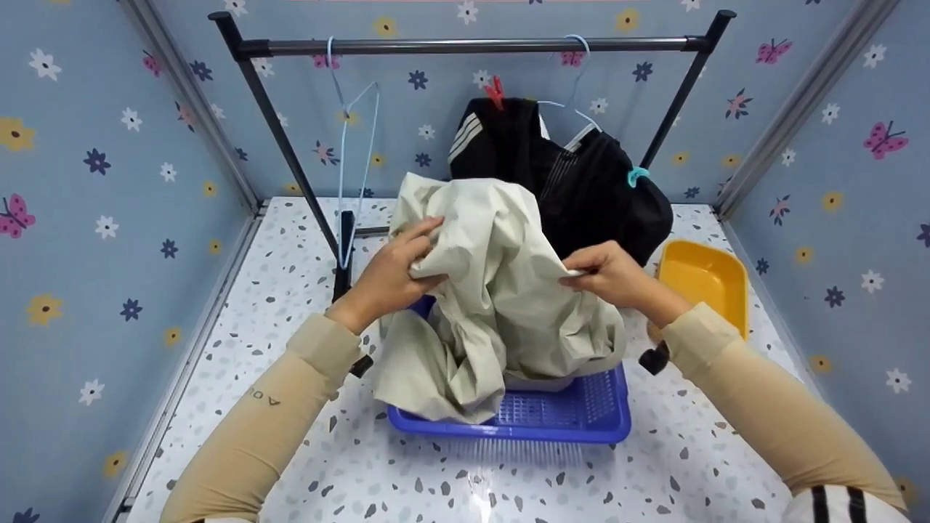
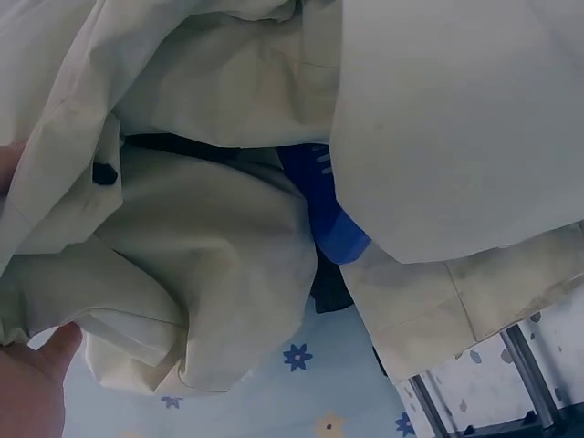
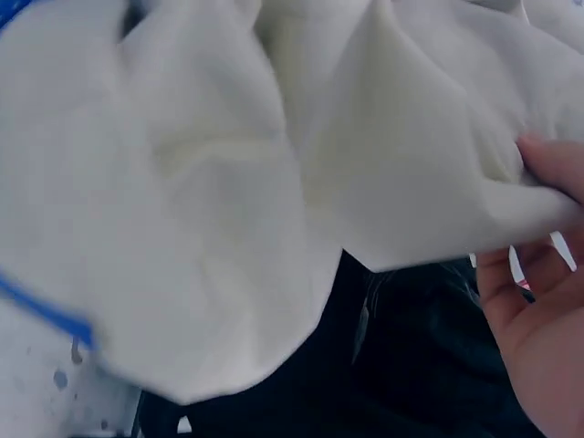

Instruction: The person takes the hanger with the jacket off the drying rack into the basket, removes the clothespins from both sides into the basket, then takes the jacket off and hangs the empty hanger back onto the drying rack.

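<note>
Above a blue plastic basket with perforated walls, head view: pale beige-grey cloth garment is held up, bunched, lower folds draping onto the basket. Left hand grips a fold at its left, thumb under, fingers over; right hand pinches an edge at its right. Key relation: garment lies between both hands, its drop running down toward the basket's near rim; exact long axis lost in folds. Bare light-blue wire hanger hangs from a black metal rail, left of the garment, nearer the left hand. Black garment with white stripes hangs behind, toward the right hand; yellow plastic tray just beyond the right wrist.

Left wrist view: hand cropped at the left edge, thumb and a fingertip on cloth; dark round fastener on a fold.

Right wrist view: thumb and fingers pinch the cloth edge at frame right; black garment beyond, cloth partly blurred.
</note>
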Demonstrator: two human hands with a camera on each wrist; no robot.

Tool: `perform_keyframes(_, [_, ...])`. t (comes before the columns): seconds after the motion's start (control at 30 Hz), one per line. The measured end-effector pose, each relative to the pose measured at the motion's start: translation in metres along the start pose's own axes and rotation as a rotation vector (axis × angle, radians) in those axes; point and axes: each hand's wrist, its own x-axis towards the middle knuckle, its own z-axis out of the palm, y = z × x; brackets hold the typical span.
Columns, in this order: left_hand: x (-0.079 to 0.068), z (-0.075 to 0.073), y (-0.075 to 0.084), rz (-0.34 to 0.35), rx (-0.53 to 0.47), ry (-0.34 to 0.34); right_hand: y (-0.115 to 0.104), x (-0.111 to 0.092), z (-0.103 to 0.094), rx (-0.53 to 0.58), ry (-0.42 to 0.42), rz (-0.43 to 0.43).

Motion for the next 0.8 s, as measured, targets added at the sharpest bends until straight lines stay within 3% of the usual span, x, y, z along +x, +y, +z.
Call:
perform_keyframes(0.13, [-0.004,0.000,0.006,0.044,-0.023,-0.087,0.002,-0.007,-0.010,-0.067,-0.132,-0.107])
perform_keyframes(0.27, [-0.007,0.001,0.011,0.065,-0.049,-0.174,-0.002,-0.009,-0.021,-0.124,-0.194,-0.085])
perform_keyframes(0.47, [-0.007,0.004,0.020,0.136,-0.025,-0.294,-0.021,0.003,-0.026,-0.059,-0.008,0.032])
perform_keyframes(0.57, [-0.007,0.006,0.028,0.184,0.011,-0.354,-0.034,0.016,-0.025,-0.061,0.024,0.096])
perform_keyframes(0.67, [-0.007,0.008,0.038,0.231,0.050,-0.425,-0.044,0.028,-0.023,-0.080,-0.024,0.090])
perform_keyframes(0.8, [-0.007,0.009,0.046,0.234,0.092,-0.522,-0.051,0.035,-0.017,-0.187,-0.191,0.047])
